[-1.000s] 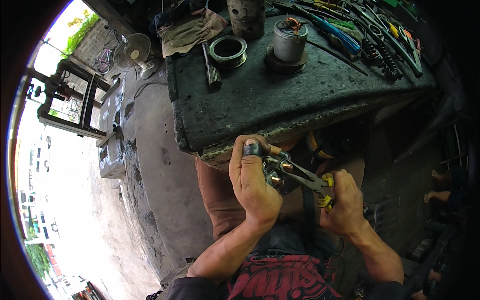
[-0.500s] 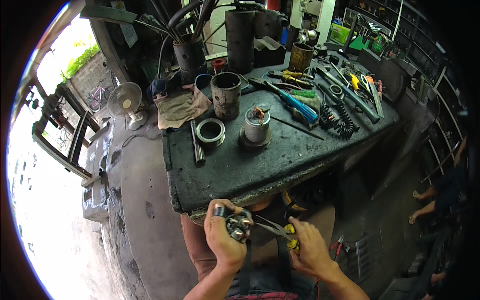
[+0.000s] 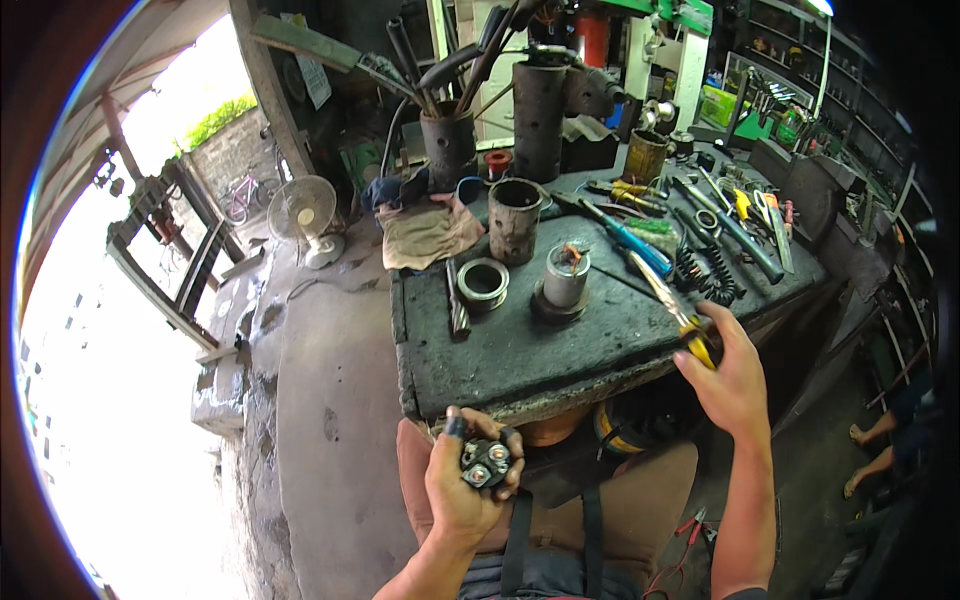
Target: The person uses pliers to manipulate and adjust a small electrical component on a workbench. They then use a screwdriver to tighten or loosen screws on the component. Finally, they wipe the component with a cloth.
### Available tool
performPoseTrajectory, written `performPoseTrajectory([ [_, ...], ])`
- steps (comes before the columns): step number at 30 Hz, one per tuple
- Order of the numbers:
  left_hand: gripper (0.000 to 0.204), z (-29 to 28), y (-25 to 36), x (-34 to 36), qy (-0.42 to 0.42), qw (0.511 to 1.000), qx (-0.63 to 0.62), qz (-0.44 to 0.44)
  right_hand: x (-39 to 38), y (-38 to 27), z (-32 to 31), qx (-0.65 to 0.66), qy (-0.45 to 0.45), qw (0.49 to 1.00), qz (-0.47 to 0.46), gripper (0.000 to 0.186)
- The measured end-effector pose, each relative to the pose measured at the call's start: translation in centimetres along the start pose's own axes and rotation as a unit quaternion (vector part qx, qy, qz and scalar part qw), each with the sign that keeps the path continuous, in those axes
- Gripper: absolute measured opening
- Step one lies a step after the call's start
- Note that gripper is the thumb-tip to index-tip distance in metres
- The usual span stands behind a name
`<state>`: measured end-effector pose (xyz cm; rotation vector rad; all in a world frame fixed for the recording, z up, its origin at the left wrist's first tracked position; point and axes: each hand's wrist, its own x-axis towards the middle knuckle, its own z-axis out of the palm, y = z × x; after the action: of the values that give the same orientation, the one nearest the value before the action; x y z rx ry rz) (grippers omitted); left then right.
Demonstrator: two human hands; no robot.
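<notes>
My left hand (image 3: 462, 490) grips a small dark metal part (image 3: 485, 462) with round terminals, just below the bench's front edge; black material covers its thumb tip. My right hand (image 3: 728, 385) is closed around long-nose pliers (image 3: 690, 330) with yellow handles, raised over the right part of the dark workbench (image 3: 430, 370). The pliers' jaws point toward a blue-handled tool (image 3: 640, 250) and a coiled black cord (image 3: 700, 275). A metal cylinder with wire on top (image 3: 566, 280) stands on the bench, left of the pliers.
A cloth (image 3: 430, 237), a steel ring (image 3: 483, 282), several metal pipes (image 3: 535, 130) and assorted hand tools lie or stand on the bench. A fan (image 3: 302, 212) is on the left. Red-handled pliers (image 3: 688, 528) lie on the floor. A person's bare legs (image 3: 875, 450) show at right.
My right hand with the pliers has moved up and right, away from the part in my left hand to above the bench. The view has tilted up, showing more of the bench.
</notes>
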<state>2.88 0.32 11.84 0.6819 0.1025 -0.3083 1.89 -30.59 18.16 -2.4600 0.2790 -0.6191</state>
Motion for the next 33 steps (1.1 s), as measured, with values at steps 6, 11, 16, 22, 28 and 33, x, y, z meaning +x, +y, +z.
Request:
performPoseTrajectory([
  [6,0.05,-1.4,0.4,0.1,0.024,0.999,0.012,-0.025,4.4,0.1,4.5,-0.182,0.044,0.979,-0.077,0.045],
  [11,0.058,-2.1,0.3,0.0,-0.018,0.999,-0.019,-0.027,4.6,1.5,6.8,-0.229,0.051,0.967,-0.098,0.034],
  [16,0.06,-1.7,0.6,0.5,-0.059,0.998,-0.036,-0.005,2.2,0.1,5.3,-0.107,0.137,0.972,-0.156,0.032],
  [22,0.062,-1.8,1.0,1.2,-0.066,0.997,-0.045,0.014,-4.8,0.5,4.1,0.073,0.073,0.989,-0.108,0.022],
  [28,0.064,-2.1,1.2,1.2,-0.061,0.996,-0.045,-0.041,-11.8,6.8,5.4,-0.08,-0.188,0.978,-0.031,0.025],
  [33,0.057,-2.1,1.3,1.6,-0.096,0.977,-0.164,-0.098,-17.0,12.0,7.2,-0.168,-0.328,0.929,0.016,0.033],
])
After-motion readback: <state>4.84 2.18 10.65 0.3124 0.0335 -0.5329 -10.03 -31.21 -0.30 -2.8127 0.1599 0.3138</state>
